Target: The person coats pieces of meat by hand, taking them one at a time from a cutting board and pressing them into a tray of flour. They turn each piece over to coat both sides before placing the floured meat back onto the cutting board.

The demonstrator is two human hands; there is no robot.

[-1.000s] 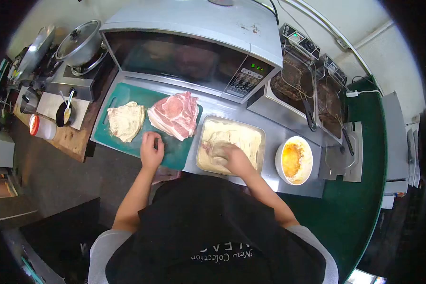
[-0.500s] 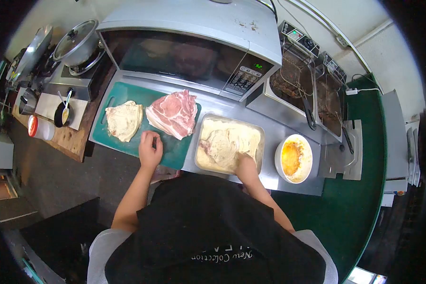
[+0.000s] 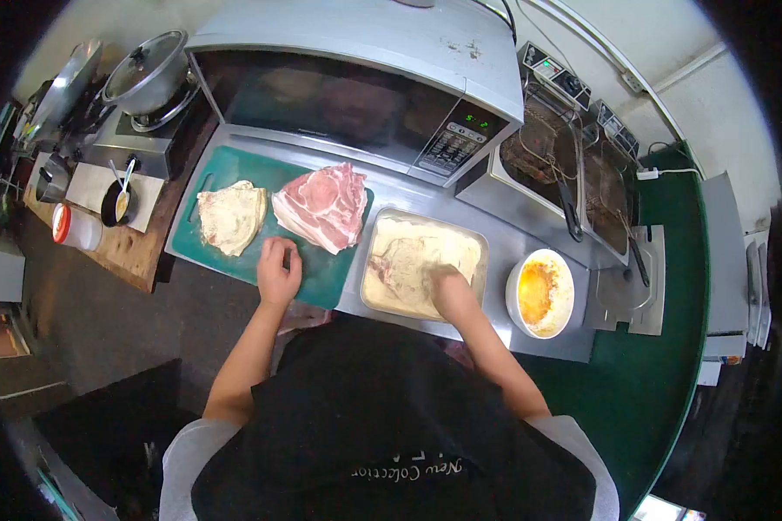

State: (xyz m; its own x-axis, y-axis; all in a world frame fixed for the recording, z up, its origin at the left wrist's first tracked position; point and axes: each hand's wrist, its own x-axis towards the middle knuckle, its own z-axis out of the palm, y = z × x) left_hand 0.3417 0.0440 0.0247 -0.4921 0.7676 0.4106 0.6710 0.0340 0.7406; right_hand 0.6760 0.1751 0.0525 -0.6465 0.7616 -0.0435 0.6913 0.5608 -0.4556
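Where the metal counter (image 3: 539, 347) runs across the workspace, a large silver microwave (image 3: 339, 95) stands along the back, its green digits lit at the right end of its front. To the right of it sits a deep fryer (image 3: 508, 198) with dark-handled wire baskets. The green cutting board (image 3: 321, 285) lies in front of the microwave, toward the left, and carries two pieces: a pink raw meat slab (image 3: 321, 208) on its right half and a pale, powder-coated piece (image 3: 231, 217) on its left half, with a narrow strip of board between them.

Just beside the board's right edge is the rectangular metal tray (image 3: 434, 221), spread with cream-coloured powder. A dusted meat piece (image 3: 401, 267) lies flat in it, left of its middle, a little pink showing at its left end. Near the tray on the right, a white bowl (image 3: 562, 289) holds an orange-yellow egg mixture (image 3: 534, 293).

The left hand (image 3: 279, 271) is at the near part of the board, below the gap between the two pieces, its fingers loosely bent and the thumb standing off from them. The right hand (image 3: 452, 293) reaches into the tray's near right part, beside the dusted piece; its fingers are blurred and bent downward, so whether they pinch any powder I cannot tell.
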